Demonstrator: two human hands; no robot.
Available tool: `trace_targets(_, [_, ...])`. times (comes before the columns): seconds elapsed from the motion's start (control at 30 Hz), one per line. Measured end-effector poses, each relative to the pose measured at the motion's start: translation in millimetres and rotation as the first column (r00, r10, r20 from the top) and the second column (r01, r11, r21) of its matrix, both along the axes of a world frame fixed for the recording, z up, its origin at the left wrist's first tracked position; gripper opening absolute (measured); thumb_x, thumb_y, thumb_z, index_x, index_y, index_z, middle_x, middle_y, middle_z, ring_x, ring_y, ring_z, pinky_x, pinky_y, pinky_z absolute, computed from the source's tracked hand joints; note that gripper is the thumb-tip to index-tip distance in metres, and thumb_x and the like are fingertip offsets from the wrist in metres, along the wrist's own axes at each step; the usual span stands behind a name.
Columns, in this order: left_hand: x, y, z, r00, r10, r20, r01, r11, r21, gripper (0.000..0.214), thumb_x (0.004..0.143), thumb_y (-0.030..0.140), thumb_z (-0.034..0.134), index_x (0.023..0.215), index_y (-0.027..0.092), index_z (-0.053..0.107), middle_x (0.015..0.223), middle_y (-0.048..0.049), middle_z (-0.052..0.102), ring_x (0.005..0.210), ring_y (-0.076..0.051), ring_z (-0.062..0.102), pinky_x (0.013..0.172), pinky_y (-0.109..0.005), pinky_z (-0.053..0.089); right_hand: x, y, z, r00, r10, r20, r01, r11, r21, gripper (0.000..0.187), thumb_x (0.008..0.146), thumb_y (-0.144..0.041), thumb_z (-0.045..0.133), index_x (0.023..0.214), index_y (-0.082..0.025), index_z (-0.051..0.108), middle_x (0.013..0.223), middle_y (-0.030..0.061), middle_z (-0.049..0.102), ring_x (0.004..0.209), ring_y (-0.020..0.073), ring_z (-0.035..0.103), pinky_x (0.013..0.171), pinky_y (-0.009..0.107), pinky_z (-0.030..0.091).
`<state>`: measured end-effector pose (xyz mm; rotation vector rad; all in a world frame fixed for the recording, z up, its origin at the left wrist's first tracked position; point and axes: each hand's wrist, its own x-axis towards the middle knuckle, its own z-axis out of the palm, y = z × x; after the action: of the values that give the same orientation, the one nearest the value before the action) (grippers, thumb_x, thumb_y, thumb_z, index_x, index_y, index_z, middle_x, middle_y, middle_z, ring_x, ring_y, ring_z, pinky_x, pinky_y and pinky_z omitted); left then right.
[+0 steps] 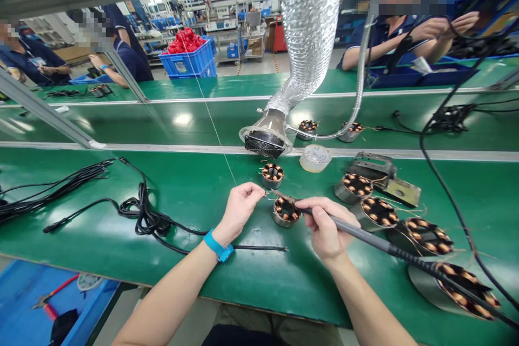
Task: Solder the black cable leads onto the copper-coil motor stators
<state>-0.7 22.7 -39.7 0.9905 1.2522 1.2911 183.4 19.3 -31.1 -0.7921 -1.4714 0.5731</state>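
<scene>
No word, number or brand can be read. Taking the soldering iron as landmark: beyond its tip, a clear tape roll bears faint marks (too blurred to say whether they are print). Well beyond the iron and to its left, a blue plastic crate has an illegible pale patch. Farther left of the iron, a badge on a co-worker's navy shirt is too small to read.

Indistinct small piece in left hand

Red parts in blue crate
</scene>
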Motion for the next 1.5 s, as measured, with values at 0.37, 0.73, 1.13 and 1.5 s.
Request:
trace_targets(0.37, [0.7,-1.7,4.6,1.000,-0.014,-0.001,0.014,1.000,-0.006,0.019,0.076,0.030,0.065,0.067,0.014,0.062,0.052,0.0070,0.039,0.048,-0.005,0.023,0.049,-0.021,0.020,-2.3,-0.1,-0.1,0.999,0.031,0.037,-0.031,1.000,-0.005,0.026,0.095,-0.021,0.049,0.089,-0.021,0.075,0.056,-0.0025,0.060,0.045,0.0118,0.055,0.048,0.025,0.045])
trace_targets(0.73, [-2.6,-5.6,6.4,0.970,-0.050,-0.238,0.093,0.981,0.172,0.020,0.084,0.030,0.062,0.071,0.015,0.061,0.069,0.0003,0.059,0.067,-0.012,0.051,0.066,-0.023,0.041,-22.6,12.8,4.7,0.931,0.096,0.352,-0.136,0.987,0.091,0.034,0.095,-0.013,0.056,0.125,-0.025,0.062,0.110,0.0074,0.061,0.096,0.0161,0.065,0.087,0.028,0.053])
trace_targets(1.13, [-12.9,-12.8,23.6,0.872,-0.068,-0.484,0.196,0.956,0.218,0.025,0.090,0.037,0.059,0.080,0.017,0.071,0.073,-0.0019,0.060,0.068,-0.014,0.050,0.063,-0.024,0.036,-27.1,10.9,1.8,0.924,0.044,0.379,-0.121,0.976,0.182,0.029,0.095,-0.012,0.052,0.119,-0.025,0.064,0.100,0.0057,0.057,0.087,0.0131,0.063,0.081,0.024,0.055])
trace_targets(1.5, [-10.9,-5.0,13.8,0.983,-0.151,-0.104,0.148,0.988,-0.042,0.030,0.081,0.042,0.069,0.071,0.014,0.063,0.057,0.0037,0.048,0.052,-0.008,0.034,0.054,-0.022,0.029,-27.7,8.2,4.1,0.931,0.034,0.364,-0.099,0.982,0.161,0.028,0.093,-0.012,0.056,0.117,-0.023,0.066,0.100,0.0064,0.063,0.085,0.0138,0.066,0.079,0.025,0.054])
